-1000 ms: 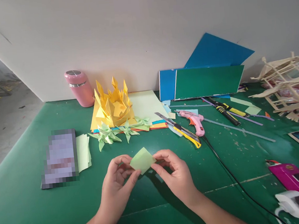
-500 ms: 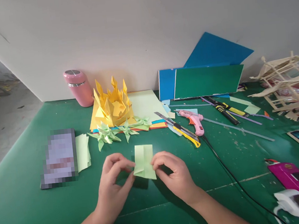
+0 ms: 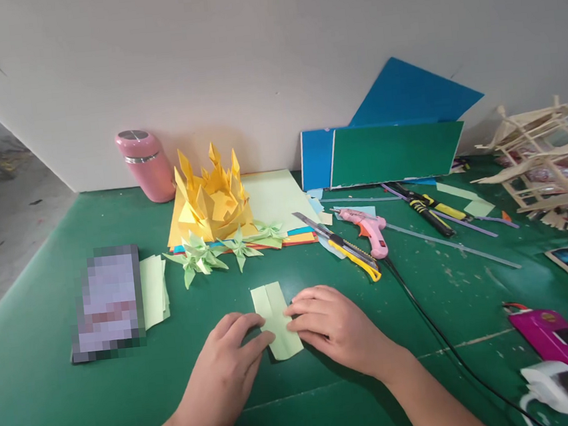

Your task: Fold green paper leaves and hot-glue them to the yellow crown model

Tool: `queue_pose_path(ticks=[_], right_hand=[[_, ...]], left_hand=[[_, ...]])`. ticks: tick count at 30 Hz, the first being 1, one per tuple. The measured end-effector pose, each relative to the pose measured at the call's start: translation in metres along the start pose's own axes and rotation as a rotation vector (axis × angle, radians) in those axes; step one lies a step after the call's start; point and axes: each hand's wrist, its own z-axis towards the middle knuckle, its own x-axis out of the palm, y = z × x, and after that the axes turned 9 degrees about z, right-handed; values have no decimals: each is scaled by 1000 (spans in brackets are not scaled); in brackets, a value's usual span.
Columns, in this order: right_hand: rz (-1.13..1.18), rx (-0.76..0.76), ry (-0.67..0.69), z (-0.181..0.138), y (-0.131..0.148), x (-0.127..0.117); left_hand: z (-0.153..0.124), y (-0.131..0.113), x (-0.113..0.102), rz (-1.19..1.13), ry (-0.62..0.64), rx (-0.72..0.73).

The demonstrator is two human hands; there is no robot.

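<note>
A small folded piece of light green paper (image 3: 275, 317) lies flat on the green table mat (image 3: 55, 396), a crease running down its length. My left hand (image 3: 226, 372) rests palm down at its left edge, fingertips pressing on the paper. My right hand (image 3: 332, 325) lies flat at its right edge, fingers stretched out and touching the paper. Neither hand lifts it.
Behind the hands stand a yellow origami crown (image 3: 212, 200) and green paper flowers (image 3: 198, 256) on coloured sheets. A utility knife (image 3: 348, 250), pink glue gun (image 3: 369, 230) and its black cord (image 3: 441, 338) lie right. A pink flask (image 3: 145, 165), green paper stack (image 3: 154, 299) and wooden model (image 3: 550, 160) also show.
The green paper was held up in the air between both hands; it has been turned, lowered and laid flat on the mat, and both hands now press it down.
</note>
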Motion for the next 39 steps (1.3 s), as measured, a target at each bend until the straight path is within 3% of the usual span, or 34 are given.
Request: queue_pose_path(ticks=[7, 22, 27, 39], right_hand=[[33, -12, 60, -2, 0, -3], [316, 244, -58, 3, 0, 5], [275, 360, -141, 7, 4, 13], [176, 423, -193, 7, 4, 22]], left_hand=[[2, 0, 1, -71, 6, -22], [6, 3, 4, -194, 25, -136], [7, 4, 8, -229, -25, -167], [4, 4, 12, -146, 19, -190]])
